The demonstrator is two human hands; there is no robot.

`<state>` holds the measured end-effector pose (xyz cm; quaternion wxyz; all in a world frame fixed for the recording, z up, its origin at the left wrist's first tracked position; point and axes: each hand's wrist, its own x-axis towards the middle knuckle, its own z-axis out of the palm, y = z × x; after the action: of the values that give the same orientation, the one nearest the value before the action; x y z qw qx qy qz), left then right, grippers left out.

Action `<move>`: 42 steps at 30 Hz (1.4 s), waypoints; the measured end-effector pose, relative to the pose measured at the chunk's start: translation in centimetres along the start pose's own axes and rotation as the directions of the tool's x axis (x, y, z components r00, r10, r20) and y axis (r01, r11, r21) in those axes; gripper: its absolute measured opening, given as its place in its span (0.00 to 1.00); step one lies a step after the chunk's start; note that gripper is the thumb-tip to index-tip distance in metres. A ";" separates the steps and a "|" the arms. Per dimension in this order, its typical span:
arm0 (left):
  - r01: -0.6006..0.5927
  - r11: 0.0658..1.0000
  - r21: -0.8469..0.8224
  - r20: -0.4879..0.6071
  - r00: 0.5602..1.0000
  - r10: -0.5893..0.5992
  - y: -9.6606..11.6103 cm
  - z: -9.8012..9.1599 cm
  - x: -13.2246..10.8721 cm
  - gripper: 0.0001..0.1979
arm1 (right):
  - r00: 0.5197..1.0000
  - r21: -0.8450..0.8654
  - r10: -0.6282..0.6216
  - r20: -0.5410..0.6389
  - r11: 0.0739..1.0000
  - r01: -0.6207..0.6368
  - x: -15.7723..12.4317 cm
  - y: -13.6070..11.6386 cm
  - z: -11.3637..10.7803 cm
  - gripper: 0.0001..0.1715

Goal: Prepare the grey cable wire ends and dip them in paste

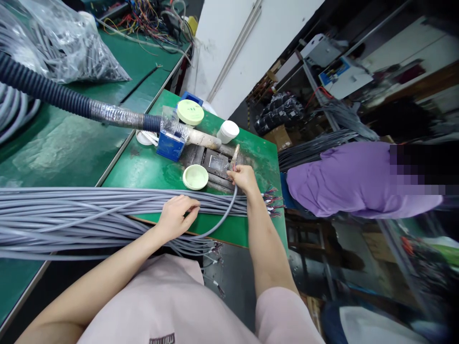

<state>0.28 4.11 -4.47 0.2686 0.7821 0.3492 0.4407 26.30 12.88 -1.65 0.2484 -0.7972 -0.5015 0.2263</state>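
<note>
My right hand (pixel 244 178) is closed in a pinch on the end of a grey cable (pixel 229 208), beside a small solder pot (pixel 217 162) with a shiny square surface. From that hand the cable curves down and back left to the bundle. My left hand (pixel 178 215) lies on the bundle of grey cables (pixel 89 205), its thumb apart from the fingers and nothing visibly gripped. An open tub of pale paste (pixel 195 177) stands between the hands and the pot. Behind the pot are a white jar (pixel 228 131) and a pale green lid (pixel 190 112).
A ribbed black hose (pixel 64 98) runs from the left to a blue holder (pixel 169 145) by the pot. Bagged cables (pixel 77 45) and tangled wires (pixel 147 19) lie on the far table. A person in a purple shirt (pixel 344 181) is at the right.
</note>
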 end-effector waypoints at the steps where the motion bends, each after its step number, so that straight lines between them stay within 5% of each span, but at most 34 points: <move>1: 0.003 1.000 0.000 0.003 1.000 -0.003 0.0 0.0 0.0 0.06 | 1.000 0.023 0.002 0.006 1.000 -0.002 -0.3 -0.2 -0.3 0.11; 13: 0.003 1.000 -0.002 0.009 1.000 -0.003 -0.1 0.1 -0.1 0.06 | 0.980 0.490 -0.155 0.124 0.869 0.076 -6.3 -3.8 -3.4 0.18; 19: 0.007 1.000 -0.009 0.016 1.000 -0.007 0.0 0.1 -0.2 0.06 | 0.951 0.428 -0.259 0.167 0.888 0.166 -10.0 -6.0 -3.9 0.19; 28: 0.003 1.000 -0.012 0.011 1.000 -0.003 0.0 0.1 -0.3 0.08 | 0.919 0.414 -0.308 0.246 0.891 0.187 -11.5 -6.1 -3.8 0.21; 36: -0.003 1.000 -0.023 0.004 1.000 0.003 0.0 0.1 -0.3 0.07 | 0.880 0.488 -0.318 0.353 0.865 0.116 -12.3 -6.0 -3.8 0.25; 42: 0.064 0.991 -0.116 0.013 0.998 -0.063 0.3 0.0 -0.4 0.06 | 0.808 0.555 -0.325 0.491 0.832 -0.002 -13.3 -6.0 -3.5 0.23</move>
<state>0.20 3.66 -4.44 0.3294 0.7556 0.3464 0.4479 19.04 2.36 6.32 0.3174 -0.5454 -0.5382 0.5587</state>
